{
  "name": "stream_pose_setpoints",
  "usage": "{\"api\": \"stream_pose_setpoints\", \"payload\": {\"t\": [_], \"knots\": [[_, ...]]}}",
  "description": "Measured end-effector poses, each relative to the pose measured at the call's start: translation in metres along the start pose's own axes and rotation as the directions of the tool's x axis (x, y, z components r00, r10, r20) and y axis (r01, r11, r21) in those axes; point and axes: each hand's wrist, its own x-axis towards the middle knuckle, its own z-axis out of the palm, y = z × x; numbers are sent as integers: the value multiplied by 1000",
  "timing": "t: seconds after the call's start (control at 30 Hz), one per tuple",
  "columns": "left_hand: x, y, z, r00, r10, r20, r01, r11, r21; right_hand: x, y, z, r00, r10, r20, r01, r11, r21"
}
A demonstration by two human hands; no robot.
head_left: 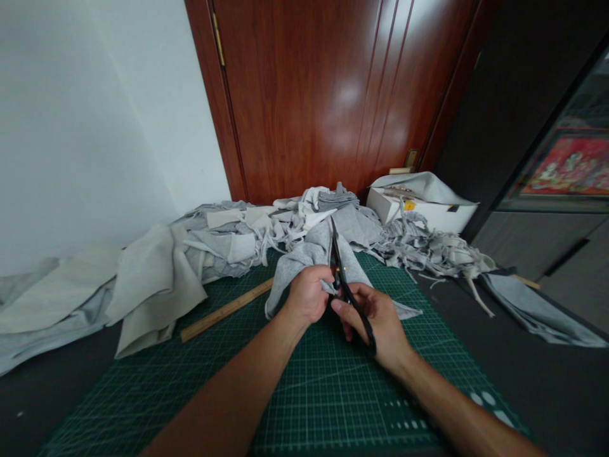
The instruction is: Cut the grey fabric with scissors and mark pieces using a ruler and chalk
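Observation:
A piece of grey fabric (297, 268) is bunched in my left hand (310, 293), whose fingers are closed around its near edge. My right hand (373, 317) grips a pair of black scissors (339, 254) by the handles. The blades point away from me and lie along the fabric, which spreads on both sides of them. One corner of the cloth trails to the right over the green cutting mat (304, 387). How far the blades are parted is hard to make out.
A wooden ruler (227, 310) lies left on the mat. Fabric pieces (152, 273) heap along the left and back. Shredded strips (428, 247) pile at the right, before a white box (442, 216). Folded grey cloth (537, 308) lies far right. A wooden door (304, 95) stands behind.

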Motion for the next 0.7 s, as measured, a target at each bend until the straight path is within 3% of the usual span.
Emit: {"api": "stream_pose_setpoints", "payload": {"t": [0.37,0.7], "knots": [[6,-8,-13,995,-73,74,65,992,106,2,0,-1,1000,-15,-22,15,1000,18],[-1,-3,-3,988,-71,137,71,997,2,3,-2,-5,999,-30,-23,31,998,51]]}}
